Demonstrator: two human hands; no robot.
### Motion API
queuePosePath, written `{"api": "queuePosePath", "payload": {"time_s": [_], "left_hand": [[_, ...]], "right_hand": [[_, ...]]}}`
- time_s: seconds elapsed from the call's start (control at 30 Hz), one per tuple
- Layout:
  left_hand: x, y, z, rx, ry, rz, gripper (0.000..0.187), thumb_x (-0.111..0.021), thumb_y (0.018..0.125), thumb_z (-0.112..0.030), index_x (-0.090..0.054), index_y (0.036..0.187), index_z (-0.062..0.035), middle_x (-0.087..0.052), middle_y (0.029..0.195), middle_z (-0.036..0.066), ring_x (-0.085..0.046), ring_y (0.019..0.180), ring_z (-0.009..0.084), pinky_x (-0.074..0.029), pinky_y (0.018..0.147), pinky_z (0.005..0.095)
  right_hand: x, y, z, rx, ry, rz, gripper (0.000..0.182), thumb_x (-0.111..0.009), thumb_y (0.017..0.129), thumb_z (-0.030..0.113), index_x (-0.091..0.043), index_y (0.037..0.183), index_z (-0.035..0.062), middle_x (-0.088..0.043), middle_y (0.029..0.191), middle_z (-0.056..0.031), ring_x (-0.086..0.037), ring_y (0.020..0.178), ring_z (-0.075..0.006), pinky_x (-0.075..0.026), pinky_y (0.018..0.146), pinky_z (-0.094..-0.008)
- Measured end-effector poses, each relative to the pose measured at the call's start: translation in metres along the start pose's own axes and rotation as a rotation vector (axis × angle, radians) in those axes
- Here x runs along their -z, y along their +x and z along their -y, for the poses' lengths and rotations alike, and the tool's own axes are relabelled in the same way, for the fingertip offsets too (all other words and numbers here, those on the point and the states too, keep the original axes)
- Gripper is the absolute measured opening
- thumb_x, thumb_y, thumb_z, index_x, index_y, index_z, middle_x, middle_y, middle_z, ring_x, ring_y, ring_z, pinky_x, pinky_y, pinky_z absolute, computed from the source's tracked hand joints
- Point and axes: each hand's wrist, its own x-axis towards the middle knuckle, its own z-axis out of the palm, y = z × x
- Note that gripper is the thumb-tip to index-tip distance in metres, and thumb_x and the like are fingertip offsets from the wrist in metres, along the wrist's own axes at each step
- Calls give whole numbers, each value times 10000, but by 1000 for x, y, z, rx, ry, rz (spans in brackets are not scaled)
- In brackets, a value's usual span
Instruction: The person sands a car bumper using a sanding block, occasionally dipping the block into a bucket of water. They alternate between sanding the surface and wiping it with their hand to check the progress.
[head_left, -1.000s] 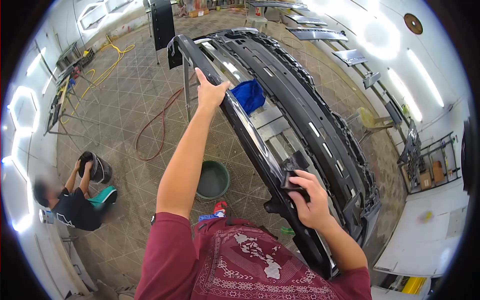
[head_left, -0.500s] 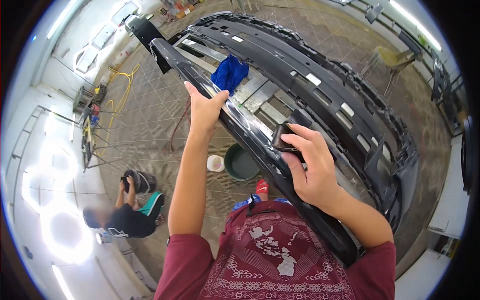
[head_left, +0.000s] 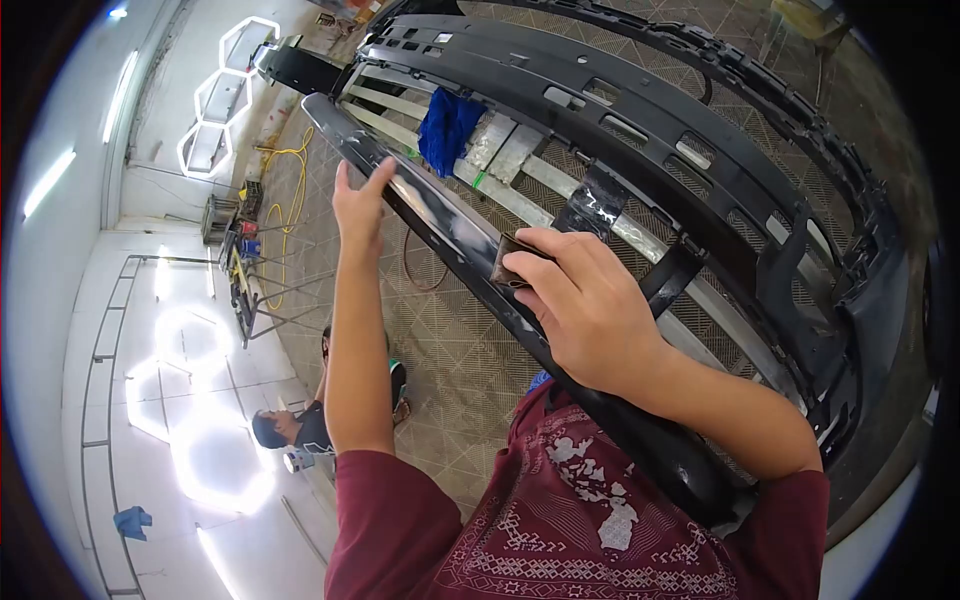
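A long glossy-black car trim panel runs diagonally before me, with a pale dull patch along its middle. My left hand grips its near edge, thumb on top and the other fingers partly hidden. In my right hand, a folded brown-black piece of sandpaper is pinched between thumb and fingers and rests against the panel beside the pale patch. A blue cloth is draped over the metal rack slats just beyond the panel.
Past the rack stands a large black car bumper with rectangular openings. A co-worker is low to the floor at the left, partly behind my left forearm. A yellow hose lies on the tiled floor near bright hexagonal wall lights.
My right hand has slid the sandpaper up along the panel toward my left hand. The view has turned, so the bucket and white tub have left sight. My left hand keeps its hold.
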Motion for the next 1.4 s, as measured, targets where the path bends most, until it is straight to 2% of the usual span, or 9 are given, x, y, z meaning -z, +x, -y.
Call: {"api": "queuePosePath", "payload": {"time_s": [0.07, 0.17, 0.5, 0.7, 0.97, 1.1, 1.23, 1.33, 1.4], "left_hand": [[16, 61, 39, -409, 229, 9, 718, -827, 949, -366, -604, 1548, -38, -549, 1607, 266, -529, 1480, 436, -422, 1223, 480], [18, 40, 15, -653, 509, 68, 412, -685, 1057, -364, -784, 1343, -84, -605, 1588, 194, -396, 1580, 478, -299, 1302, 489], [26, -54, -18, -919, 728, 246, 361, -583, 1125, -257, -775, 1340, -39, -712, 1478, 111, -435, 1566, 424, -320, 1287, 486], [29, -88, -21, -1001, 718, 354, 341, -600, 1103, -217, -768, 1337, -35, -719, 1461, 110, -473, 1539, 413, -244, 1297, 579], [26, -147, -39, -1198, 494, 737, 370, -776, 890, -220, -808, 1234, -89, -761, 1351, 114, -655, 1354, 363, -347, 1268, 609], [33, -121, -46, -1248, 749, 599, 471, -693, 947, -359, -772, 1313, -74, -730, 1421, 138, -648, 1377, 396, -381, 1248, 613], [41, -65, -30, -971, 934, 341, 471, -578, 1057, -306, -679, 1457, -78, -613, 1577, 149, -508, 1518, 389, -277, 1302, 606], [32, -86, -32, -1201, 942, 580, 467, -536, 1095, -334, -673, 1419, -28, -607, 1559, 177, -501, 1514, 405, -279, 1301, 619], [18, -132, -44, -1252, 708, 764, 497, -750, 957, -363, -703, 1329, -38, -657, 1457, 180, -566, 1447, 380, -366, 1248, 607]], "right_hand": [[-1, 0, 0, -1, -13, -2, 337, -754, 919, 100, -673, 1242, 56, -682, 1279, -154, -673, 1103, -357, -560, 966, -466], [-1, 1, 0, -15, -8, -7, 321, -739, 931, 110, -674, 1241, 55, -685, 1269, -155, -674, 1100, -357, -558, 967, -470], [-2, 4, 0, -65, 26, 20, 325, -742, 933, 109, -675, 1246, 51, -684, 1270, -160, -672, 1121, -366, -550, 984, -479], [-1, 2, 2, -95, 29, 46, 335, -757, 931, 114, -672, 1250, 52, -680, 1279, -157, -669, 1133, -363, -553, 979, -477], [1, 3, 2, -106, 22, 46, 363, -767, 922, 100, -656, 1264, 51, -667, 1288, -163, -666, 1131, -372, -557, 970, -477], [3, 5, 4, -90, 2, 40, 379, -780, 900, 66, -655, 1258, 49, -666, 1282, -164, -668, 1113, -381, -561, 950, -474], [4, 8, 7, -62, -13, 30, 386, -786, 882, 44, -658, 1246, 43, -665, 1287, -165, -671, 1096, -385, -559, 941, -473], [6, 7, 7, -54, -60, 28, 385, -788, 877, 45, -660, 1239, 31, -661, 1293, -174, -669, 1101, -390, -555, 946, -478], [7, 6, 9, -38, -101, 16, 393, -787, 878, 45, -658, 1248, 23, -658, 1303, -184, -667, 1109, -398, -553, 952, -482]]}}
